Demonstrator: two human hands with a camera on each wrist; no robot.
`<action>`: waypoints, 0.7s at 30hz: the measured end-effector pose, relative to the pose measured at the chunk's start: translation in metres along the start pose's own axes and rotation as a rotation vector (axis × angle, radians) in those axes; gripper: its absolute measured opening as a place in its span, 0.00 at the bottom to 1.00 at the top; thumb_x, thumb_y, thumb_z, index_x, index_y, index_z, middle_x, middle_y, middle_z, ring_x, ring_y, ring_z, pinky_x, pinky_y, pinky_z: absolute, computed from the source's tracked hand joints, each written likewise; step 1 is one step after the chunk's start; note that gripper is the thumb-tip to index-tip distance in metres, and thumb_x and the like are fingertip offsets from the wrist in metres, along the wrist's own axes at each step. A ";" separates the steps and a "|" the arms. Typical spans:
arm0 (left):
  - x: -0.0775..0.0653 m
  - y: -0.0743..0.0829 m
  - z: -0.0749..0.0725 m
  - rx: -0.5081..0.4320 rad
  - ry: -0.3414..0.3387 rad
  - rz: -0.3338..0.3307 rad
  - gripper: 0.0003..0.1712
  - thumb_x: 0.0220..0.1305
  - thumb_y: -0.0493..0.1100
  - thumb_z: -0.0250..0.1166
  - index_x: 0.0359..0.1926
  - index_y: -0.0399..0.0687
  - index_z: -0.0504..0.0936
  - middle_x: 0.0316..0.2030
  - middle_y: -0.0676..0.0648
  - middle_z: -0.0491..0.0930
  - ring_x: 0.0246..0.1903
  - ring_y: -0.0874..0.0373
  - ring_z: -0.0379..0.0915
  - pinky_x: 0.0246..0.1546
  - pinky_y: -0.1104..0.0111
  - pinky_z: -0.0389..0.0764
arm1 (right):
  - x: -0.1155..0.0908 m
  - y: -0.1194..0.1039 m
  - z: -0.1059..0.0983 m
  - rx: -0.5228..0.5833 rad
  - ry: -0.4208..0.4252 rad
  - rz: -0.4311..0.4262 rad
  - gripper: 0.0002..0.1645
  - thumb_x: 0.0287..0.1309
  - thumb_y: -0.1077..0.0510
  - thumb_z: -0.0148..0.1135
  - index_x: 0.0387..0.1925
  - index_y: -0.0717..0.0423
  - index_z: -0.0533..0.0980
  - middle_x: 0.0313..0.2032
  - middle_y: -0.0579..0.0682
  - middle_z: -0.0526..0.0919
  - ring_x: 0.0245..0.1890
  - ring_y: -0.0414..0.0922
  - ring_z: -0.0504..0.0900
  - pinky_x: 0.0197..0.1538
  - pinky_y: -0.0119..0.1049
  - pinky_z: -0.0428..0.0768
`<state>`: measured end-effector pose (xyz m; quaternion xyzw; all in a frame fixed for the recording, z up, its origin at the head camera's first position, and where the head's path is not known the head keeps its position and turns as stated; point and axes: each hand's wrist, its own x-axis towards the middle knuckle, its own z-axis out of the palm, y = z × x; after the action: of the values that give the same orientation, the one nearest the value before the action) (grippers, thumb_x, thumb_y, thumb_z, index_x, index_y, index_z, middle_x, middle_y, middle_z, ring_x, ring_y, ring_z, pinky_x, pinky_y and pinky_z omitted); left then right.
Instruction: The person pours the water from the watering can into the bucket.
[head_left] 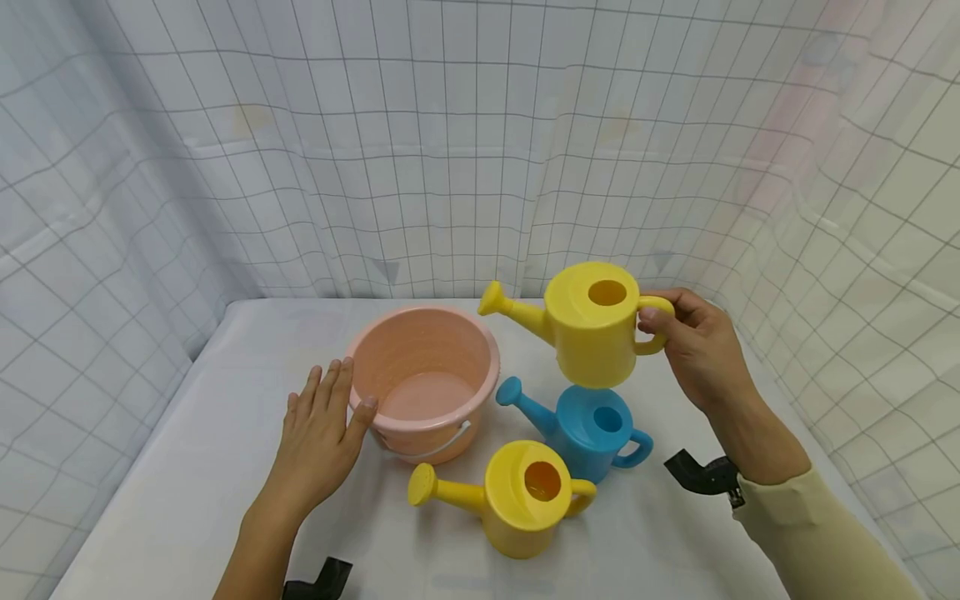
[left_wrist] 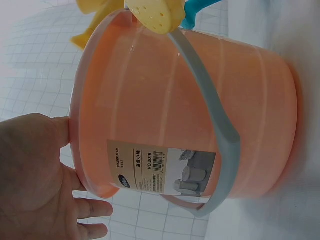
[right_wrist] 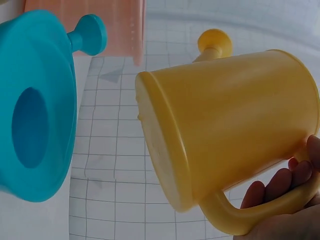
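By its handle, my right hand (head_left: pixel 701 346) holds a yellow watering can (head_left: pixel 596 333) up off the table, upright, its spout towards the bucket; in the right wrist view the fingers curl round the handle. Below and nearer stands a blue watering can (head_left: pixel 588 429). A second yellow watering can (head_left: pixel 525 500) stands at the front, its spout to the left. The peach bucket (head_left: pixel 427 433) is on the left, with nothing visible inside. My left hand (head_left: pixel 318 437) touches the bucket's left rim with straight fingers, as the left wrist view also shows.
A white cloth covers the table (head_left: pixel 180 492). White grid-patterned curtains (head_left: pixel 465 167) hang behind and at both sides. The bucket's grey handle (left_wrist: pixel 225 140) hangs down along its side, next to a paper label (left_wrist: pixel 162 167).
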<state>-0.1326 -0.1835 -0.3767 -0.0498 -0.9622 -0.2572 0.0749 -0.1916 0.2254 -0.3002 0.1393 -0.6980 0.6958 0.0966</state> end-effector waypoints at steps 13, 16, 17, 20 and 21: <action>-0.001 -0.001 0.002 -0.005 0.004 0.003 0.40 0.72 0.61 0.41 0.75 0.47 0.39 0.74 0.35 0.43 0.74 0.38 0.28 0.66 0.35 0.34 | -0.002 -0.016 0.007 -0.027 -0.054 -0.007 0.11 0.61 0.61 0.59 0.45 0.62 0.76 0.40 0.45 0.80 0.40 0.43 0.71 0.45 0.26 0.75; -0.001 -0.001 0.002 -0.006 0.002 0.002 0.41 0.72 0.61 0.40 0.75 0.47 0.39 0.74 0.35 0.43 0.74 0.38 0.28 0.66 0.35 0.33 | -0.003 -0.021 0.010 -0.076 -0.050 -0.004 0.13 0.61 0.59 0.60 0.45 0.63 0.76 0.40 0.45 0.81 0.41 0.44 0.71 0.45 0.27 0.74; -0.001 -0.001 0.002 -0.006 0.002 0.002 0.41 0.72 0.62 0.40 0.75 0.47 0.39 0.74 0.35 0.43 0.74 0.38 0.28 0.66 0.35 0.33 | -0.003 -0.022 0.011 -0.099 -0.048 -0.002 0.14 0.61 0.59 0.60 0.46 0.63 0.76 0.41 0.45 0.81 0.41 0.44 0.71 0.46 0.28 0.74; -0.001 -0.001 0.002 -0.005 0.002 0.000 0.41 0.72 0.62 0.39 0.75 0.47 0.39 0.73 0.35 0.43 0.74 0.38 0.28 0.66 0.35 0.33 | -0.003 -0.025 0.014 -0.168 -0.047 0.000 0.16 0.61 0.57 0.60 0.47 0.63 0.75 0.42 0.44 0.81 0.43 0.45 0.72 0.48 0.29 0.74; -0.001 -0.001 0.002 -0.004 0.002 0.000 0.41 0.72 0.62 0.39 0.75 0.47 0.40 0.73 0.35 0.44 0.74 0.38 0.28 0.66 0.35 0.33 | -0.003 -0.026 0.015 -0.189 -0.048 0.000 0.16 0.62 0.57 0.60 0.47 0.63 0.75 0.42 0.44 0.81 0.44 0.45 0.72 0.48 0.30 0.74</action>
<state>-0.1321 -0.1838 -0.3788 -0.0495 -0.9616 -0.2592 0.0757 -0.1793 0.2108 -0.2774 0.1462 -0.7626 0.6233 0.0925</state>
